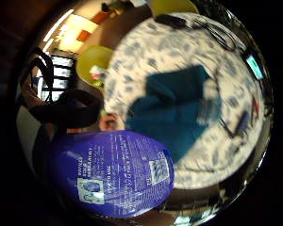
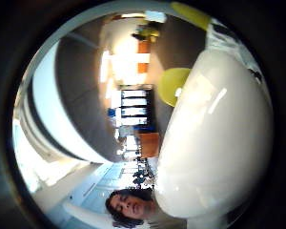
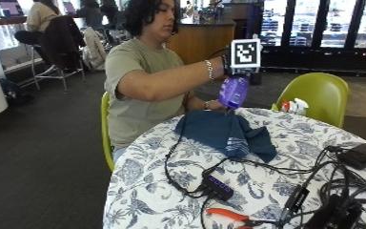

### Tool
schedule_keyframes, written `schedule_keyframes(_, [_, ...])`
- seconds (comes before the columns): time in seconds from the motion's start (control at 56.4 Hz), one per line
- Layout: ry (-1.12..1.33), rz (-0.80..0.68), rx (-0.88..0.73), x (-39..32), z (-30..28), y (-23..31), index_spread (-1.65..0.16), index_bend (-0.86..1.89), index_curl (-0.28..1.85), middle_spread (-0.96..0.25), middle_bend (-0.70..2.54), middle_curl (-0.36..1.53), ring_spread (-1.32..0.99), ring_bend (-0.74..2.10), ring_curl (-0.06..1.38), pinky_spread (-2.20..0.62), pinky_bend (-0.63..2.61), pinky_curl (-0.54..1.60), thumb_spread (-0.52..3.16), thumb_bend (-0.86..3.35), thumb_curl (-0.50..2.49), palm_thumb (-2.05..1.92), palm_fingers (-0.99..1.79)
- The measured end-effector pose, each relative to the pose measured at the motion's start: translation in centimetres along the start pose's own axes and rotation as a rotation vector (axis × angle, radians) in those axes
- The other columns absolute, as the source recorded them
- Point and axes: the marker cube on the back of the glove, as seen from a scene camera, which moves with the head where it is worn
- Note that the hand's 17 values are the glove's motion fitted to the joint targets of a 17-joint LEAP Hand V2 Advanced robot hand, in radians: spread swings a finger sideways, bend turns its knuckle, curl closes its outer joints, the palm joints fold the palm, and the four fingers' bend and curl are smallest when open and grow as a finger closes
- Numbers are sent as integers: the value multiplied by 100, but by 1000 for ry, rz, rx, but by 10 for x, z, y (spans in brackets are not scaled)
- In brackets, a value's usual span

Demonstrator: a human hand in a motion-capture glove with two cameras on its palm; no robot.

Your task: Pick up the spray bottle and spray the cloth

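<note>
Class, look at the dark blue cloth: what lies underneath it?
The cloth lies crumpled on the flowered tablecloth. A black cable runs in under its edge. Anything else beneath is hidden by the folds.

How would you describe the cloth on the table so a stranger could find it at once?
Start at the round table with its blue-flowered white covering. On the side nearest the seated person lies the cloth, crumpled, directly under the raised purple spray bottle. It is the only soft, dark teal thing among black cables and gadgets.

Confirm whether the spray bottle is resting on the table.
No: the right hand holds the purple spray bottle in the air above the blue cloth.
</note>
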Motion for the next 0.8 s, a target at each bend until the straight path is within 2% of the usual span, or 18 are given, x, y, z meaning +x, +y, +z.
schedule_keyframes(0.053, [-111, -69, -4, 3, 10, -5, -26, 25, 59, -14, 52, 54, -13, 56, 48, -23, 47, 43, 36, -3, 77, 98, 131])
schedule_keyframes(0.142, [-188, -135, 251, 34, 30, -51, -26, 25, 59, -14, 52, 54, -14, 55, 48, -23, 46, 43, 36, -3, 77, 99, 131])
schedule_keyframes(0.23, [-288, -208, 170, 53, 67, -46, -26, 25, 59, -14, 52, 54, -14, 55, 48, -22, 46, 43, 36, -3, 77, 99, 130])
schedule_keyframes(0.337, [-173, -239, 166, 84, 101, -49, -26, 24, 59, -14, 51, 54, -14, 54, 48, -22, 46, 43, 37, -3, 77, 99, 129])
schedule_keyframes(0.443, [-262, -262, 232, 83, 111, -55, -26, 24, 59, -14, 51, 54, -13, 54, 48, -23, 45, 43, 38, -3, 77, 99, 129])
schedule_keyframes(0.532, [-235, -273, 304, 86, 114, -64, -26, 23, 60, -14, 51, 54, -13, 54, 48, -24, 44, 42, 39, -4, 77, 98, 130])
schedule_keyframes(0.603, [-161, -284, 230, 95, 123, -63, -27, 23, 60, -15, 50, 54, -14, 55, 48, -26, 45, 43, 39, -4, 77, 97, 131])
schedule_keyframes(0.691, [-232, -298, 306, 83, 130, -85, -27, 22, 60, -15, 50, 53, -14, 56, 49, -28, 46, 43, 39, -4, 76, 96, 133])
schedule_keyframes(0.797, [-236, -303, 282, 83, 134, -94, -27, 22, 60, -16, 50, 53, -15, 57, 49, -29, 46, 43, 40, -3, 76, 96, 133])
